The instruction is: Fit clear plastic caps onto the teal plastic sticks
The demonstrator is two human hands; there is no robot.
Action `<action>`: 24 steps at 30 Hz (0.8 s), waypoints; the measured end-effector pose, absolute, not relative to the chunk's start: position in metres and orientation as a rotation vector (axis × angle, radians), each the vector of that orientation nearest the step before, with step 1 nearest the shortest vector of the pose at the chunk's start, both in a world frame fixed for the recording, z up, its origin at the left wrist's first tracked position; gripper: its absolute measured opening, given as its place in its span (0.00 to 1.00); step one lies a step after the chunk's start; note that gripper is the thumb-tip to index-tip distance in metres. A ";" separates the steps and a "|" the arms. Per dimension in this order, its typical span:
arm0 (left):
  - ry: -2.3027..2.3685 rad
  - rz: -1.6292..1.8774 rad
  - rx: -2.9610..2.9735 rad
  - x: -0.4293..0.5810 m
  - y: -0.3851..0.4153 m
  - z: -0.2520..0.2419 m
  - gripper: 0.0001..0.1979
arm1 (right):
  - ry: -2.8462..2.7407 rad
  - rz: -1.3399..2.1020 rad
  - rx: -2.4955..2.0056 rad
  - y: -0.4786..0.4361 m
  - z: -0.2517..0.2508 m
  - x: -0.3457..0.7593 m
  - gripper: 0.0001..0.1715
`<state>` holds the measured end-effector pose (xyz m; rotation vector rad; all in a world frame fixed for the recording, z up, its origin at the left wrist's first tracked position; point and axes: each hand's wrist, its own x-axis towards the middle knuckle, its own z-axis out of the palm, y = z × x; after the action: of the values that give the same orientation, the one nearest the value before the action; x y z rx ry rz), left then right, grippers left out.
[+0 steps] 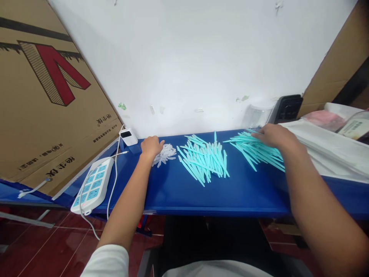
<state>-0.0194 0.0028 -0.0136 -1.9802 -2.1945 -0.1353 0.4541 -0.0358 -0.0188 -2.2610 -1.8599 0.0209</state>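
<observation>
My left hand [152, 146] is closed at the left edge of a small pile of clear, flat plastic pieces [165, 154]; its fingertips are hidden, so what it holds does not show. My right hand [273, 135] reaches over the right-hand pile of slim turquoise sticks [255, 150]. Between its thumb and fingers sits the end of one turquoise stick [250, 130], slightly raised above the others. In the middle lies another pile of turquoise sticks [204, 159], several with pale, translucent ends, crossing each other at various angles. Neither hand touches that middle pile.
The blue table [184, 196] backs onto a white wall. A white power strip [96, 184] with cables and a small white device [128, 137] lie left, beside a large cardboard box [57, 127]. A clear jar [258, 115], black object [289, 107] and white tray [331, 154] stand right.
</observation>
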 end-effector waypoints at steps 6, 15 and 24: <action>-2.193 -0.165 -1.977 -0.019 0.002 -0.012 0.24 | -1.718 0.047 -2.387 -0.046 -0.007 0.447 0.23; -2.119 -0.206 -1.975 -0.013 -0.004 -0.009 0.24 | -1.726 0.101 -2.423 -0.045 -0.003 0.466 0.22; -2.080 -0.246 -2.013 -0.009 -0.006 -0.009 0.23 | -1.745 0.442 -2.565 -0.056 -0.008 0.507 0.17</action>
<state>-0.0086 -0.0063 -0.0091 -2.0134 -2.0801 -0.2455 0.5068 -0.0555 -0.0078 -2.5650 -1.7449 0.4423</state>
